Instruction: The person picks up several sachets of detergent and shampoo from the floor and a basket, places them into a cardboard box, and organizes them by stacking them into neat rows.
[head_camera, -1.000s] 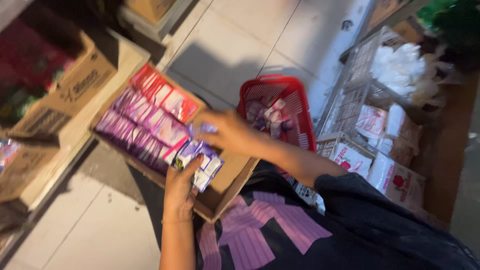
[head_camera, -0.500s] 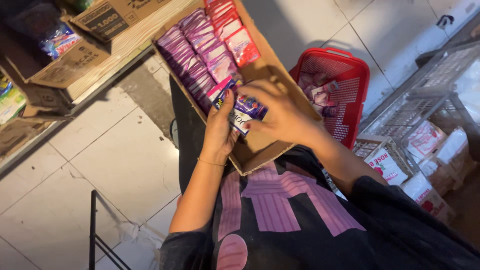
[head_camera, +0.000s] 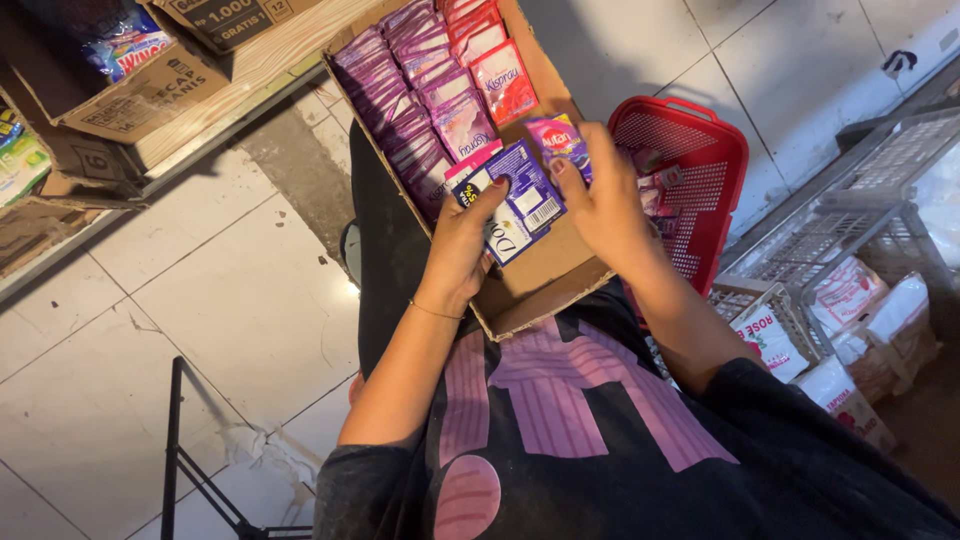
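Observation:
An open cardboard box (head_camera: 545, 275) rests on my lap, packed with rows of purple sachets (head_camera: 395, 95) and a few red sachets (head_camera: 500, 80). My left hand (head_camera: 460, 245) holds a small stack of dark blue and white sachets (head_camera: 520, 200) over the box's near end. My right hand (head_camera: 600, 200) grips the same stack from the right, with a purple and yellow sachet (head_camera: 558, 138) under its fingertips.
A red plastic basket (head_camera: 700, 180) with several small packets stands on the tiled floor to the right. Wire racks with white bags (head_camera: 850, 290) lie beyond it. Cardboard cartons (head_camera: 150, 90) sit on a low shelf at the upper left. A black metal frame (head_camera: 175, 450) stands at the lower left.
The view has swung left and down. Both hands stay together on the stack of sachets, now held lower, over the near end of the box.

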